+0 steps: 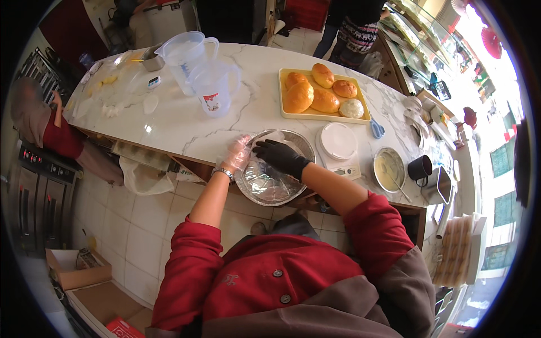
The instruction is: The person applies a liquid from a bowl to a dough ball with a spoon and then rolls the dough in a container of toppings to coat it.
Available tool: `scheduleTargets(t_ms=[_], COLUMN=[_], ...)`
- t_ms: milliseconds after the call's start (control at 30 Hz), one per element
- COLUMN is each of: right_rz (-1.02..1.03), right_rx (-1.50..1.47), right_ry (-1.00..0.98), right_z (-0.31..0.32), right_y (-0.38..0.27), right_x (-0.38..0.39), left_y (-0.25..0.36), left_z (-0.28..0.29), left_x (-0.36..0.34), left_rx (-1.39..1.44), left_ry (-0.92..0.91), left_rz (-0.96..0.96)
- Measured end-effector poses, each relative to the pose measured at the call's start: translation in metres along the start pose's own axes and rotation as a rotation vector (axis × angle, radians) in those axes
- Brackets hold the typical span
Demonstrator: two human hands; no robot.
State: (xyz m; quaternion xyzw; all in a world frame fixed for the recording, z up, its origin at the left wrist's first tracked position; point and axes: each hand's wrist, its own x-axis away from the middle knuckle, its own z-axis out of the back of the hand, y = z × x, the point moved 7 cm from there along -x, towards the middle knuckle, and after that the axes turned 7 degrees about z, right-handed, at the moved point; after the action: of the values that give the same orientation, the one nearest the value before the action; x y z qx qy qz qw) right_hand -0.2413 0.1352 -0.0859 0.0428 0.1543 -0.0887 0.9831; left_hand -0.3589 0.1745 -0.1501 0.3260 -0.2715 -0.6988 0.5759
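A round foil pan (274,194) with a crimped rim sits at the near edge of the marble counter, partly overhanging it. My left hand (239,153), in a loose clear plastic glove, is at the pan's left rim. The glove's folds blur its fingers, so its grip cannot be made out. Over the far part of the pan reaches my right hand (280,158) in a black glove, fingers stretched toward the left hand and somewhat apart. Crumpled clear plastic (275,136) shows just beyond the black fingers; whether they touch it is unclear.
Beyond the pan, a yellow tray (293,116) holds several buns. Two clear jugs (216,93) stand left of it. To the right are a white lid (338,141) on a scale, blue-handled scissors (377,129), a bowl of cream (389,169) and a black mug (420,168). Other people stand behind and left.
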Motion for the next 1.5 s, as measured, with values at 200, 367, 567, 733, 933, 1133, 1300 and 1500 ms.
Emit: scheduleTargets(t_ms=[200,367,567,733,933,1133,1300,1500], right_rz=[-0.398,-0.460,-0.597,-0.659,-0.494,-0.885,-1.055,-0.635], right_rx=[0.095,-0.201,-0.452,-0.356,-0.691,-0.436,-0.350,-0.264], right_ry=[-0.225,-0.355,-0.175,-0.114,-0.314,0.058,0.092,0.004], right_z=[-0.003,0.023,0.028,0.011,0.008,-0.009,-0.002,-0.006], right_y=[0.077,0.029,0.054,0.050,-0.006,0.068,0.060,0.015], right_x=[0.042,0.060,0.064,0.062,0.064,0.069,0.083,0.027], left_y=[0.019,-0.012,0.015,0.015,-0.009,0.041,0.071,0.033], left_z=[0.006,0.014,0.011,0.006,0.004,0.017,0.062,-0.047], left_x=[0.003,0.012,-0.001,-0.009,-0.012,-0.013,0.087,0.156], left_rx=[-0.047,0.055,-0.054,-0.204,0.032,0.159,-0.029,1.354], left_ry=[0.166,0.325,0.232,0.264,0.154,-0.066,0.635,0.304], left_rz=[-0.075,0.011,-0.076,0.027,0.039,0.122,0.464,0.982])
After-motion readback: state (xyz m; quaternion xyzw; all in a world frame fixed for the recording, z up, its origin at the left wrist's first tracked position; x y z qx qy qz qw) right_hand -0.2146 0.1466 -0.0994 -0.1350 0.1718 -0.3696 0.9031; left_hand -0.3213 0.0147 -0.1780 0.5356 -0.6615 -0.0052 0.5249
